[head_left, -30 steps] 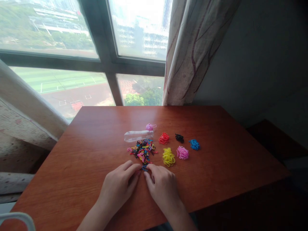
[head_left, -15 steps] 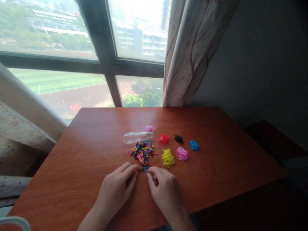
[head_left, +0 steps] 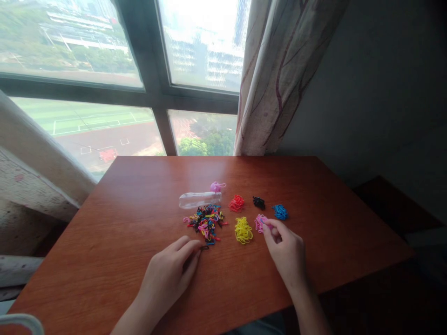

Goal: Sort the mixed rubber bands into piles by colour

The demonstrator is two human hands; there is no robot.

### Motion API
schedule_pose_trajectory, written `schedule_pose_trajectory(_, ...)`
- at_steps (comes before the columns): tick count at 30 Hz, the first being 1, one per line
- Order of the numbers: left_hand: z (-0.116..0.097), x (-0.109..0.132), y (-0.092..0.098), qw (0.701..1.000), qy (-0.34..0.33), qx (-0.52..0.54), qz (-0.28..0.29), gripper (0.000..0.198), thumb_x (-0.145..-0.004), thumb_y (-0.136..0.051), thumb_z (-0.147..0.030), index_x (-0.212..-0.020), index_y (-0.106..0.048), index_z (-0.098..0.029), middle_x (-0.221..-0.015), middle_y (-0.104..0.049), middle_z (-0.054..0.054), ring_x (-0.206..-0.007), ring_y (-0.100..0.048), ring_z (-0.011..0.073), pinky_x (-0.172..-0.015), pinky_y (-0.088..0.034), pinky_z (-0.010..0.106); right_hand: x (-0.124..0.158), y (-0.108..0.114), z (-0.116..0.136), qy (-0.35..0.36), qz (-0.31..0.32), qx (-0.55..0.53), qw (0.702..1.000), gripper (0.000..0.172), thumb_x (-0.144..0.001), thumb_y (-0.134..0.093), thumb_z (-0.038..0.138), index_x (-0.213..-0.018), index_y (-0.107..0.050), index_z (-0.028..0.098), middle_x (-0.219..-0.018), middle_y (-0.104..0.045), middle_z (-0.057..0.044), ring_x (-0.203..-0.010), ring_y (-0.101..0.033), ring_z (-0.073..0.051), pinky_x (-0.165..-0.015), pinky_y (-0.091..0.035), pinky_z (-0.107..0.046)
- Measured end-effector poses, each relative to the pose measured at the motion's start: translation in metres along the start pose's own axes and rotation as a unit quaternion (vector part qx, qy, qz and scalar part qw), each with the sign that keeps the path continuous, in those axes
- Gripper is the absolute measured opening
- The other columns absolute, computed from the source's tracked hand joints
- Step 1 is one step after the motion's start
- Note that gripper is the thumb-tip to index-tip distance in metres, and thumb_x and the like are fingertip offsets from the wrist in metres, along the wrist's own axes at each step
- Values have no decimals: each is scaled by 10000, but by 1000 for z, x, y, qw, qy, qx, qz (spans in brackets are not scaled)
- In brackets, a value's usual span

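My left hand (head_left: 176, 265) is closed in a pinch on a small black rubber band (head_left: 204, 247), just in front of a mixed pile of coloured rubber bands (head_left: 206, 222). Out to the right, my right hand (head_left: 287, 246) pinches a blue rubber band (head_left: 263, 221), mostly hidden by the fingertips. Those fingertips cover part of the pink rubber bands (head_left: 259, 223). Single-colour heaps lie around: yellow bands (head_left: 243, 231), red bands (head_left: 236, 203), black bands (head_left: 259, 202) and blue bands (head_left: 280, 211).
Behind the mixed pile lies a clear plastic container (head_left: 199, 200), with a pink cap (head_left: 216, 186) beside its end. The wooden table (head_left: 139, 186) reaches to a window at the back. A curved white object (head_left: 23, 318) shows at the lower left corner.
My right hand has moved right, from beside my left hand to over the pink bands, carrying the blue rubber band. My left hand has stayed in place with the black one.
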State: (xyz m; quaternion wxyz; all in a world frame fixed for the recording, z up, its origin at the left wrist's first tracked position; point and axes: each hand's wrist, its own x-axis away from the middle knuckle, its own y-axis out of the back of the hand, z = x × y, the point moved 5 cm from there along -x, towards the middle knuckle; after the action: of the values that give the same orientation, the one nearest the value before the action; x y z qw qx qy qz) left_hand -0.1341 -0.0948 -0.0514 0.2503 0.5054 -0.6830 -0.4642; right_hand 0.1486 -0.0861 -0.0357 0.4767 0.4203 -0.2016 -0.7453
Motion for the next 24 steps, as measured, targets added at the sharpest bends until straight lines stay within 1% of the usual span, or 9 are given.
schedule_pose_trajectory(2, 0, -1, 0, 1000, -2, -2, -2, 242, -979, -412, -293, -1027, -649, -283, -914, -678, -6, -800, -685, 168, -661, -480, 253, -4, 6, -14, -14, -13, 32, 999, 292, -926, -536, 432, -889, -712, 201, -628, -643, -3, -531, -585, -145, -551, -404, -239)
schedule_pose_trajectory(5, -1, -1, 1, 1000, -4, -2, -1, 239, -977, -415, -291, -1026, -648, -284, -915, -677, -8, -796, -687, 167, -651, -479, 251, -16, 17, -36, -32, -33, 90, 995, 327, -917, -513, 453, -861, -706, 195, -623, -639, -11, -549, -592, -160, -559, -380, -256)
schedule_pose_trajectory(8, -1, -1, 1, 1000, -4, -3, -1, 242, -979, -411, -291, -1022, -649, -280, -907, -674, -7, -792, -686, 167, -645, -478, 251, -29, 24, -57, -49, -36, 138, 989, 338, -907, -485, 448, -868, -707, 196, -637, -649, -26, -574, -598, -179, -556, -357, -268)
schedule_pose_trajectory(10, -1, -1, 1, 1000, -3, -4, -2, 243, -979, -410, -287, -1025, -648, -280, -904, -673, -7, -790, -686, 168, -643, -475, 253, -35, 24, -65, -52, -30, 156, 986, 342, -902, -472, 443, -872, -709, 199, -644, -651, -35, -582, -596, -186, -556, -346, -271)
schedule_pose_trajectory(15, -1, -1, 0, 1000, 0, 0, 1, 236, -978, -412, -286, -1020, -644, -283, -908, -672, -10, -792, -683, 168, -654, -472, 257, -39, 19, -72, -52, -7, 165, 985, 347, -898, -454, 438, -890, -711, 205, -639, -644, -35, -583, -583, -189, -545, -316, -274)
schedule_pose_trajectory(24, 0, -1, 0, 1000, 5, 9, -1, 225, -975, -421, -293, -1011, -643, -278, -910, -675, -6, -791, -679, 163, -667, -471, 252, -32, 15, -71, -62, -3, 166, 984, 334, -895, -458, 436, -928, -704, 212, -615, -618, -12, -566, -564, -178, -548, -306, -275)
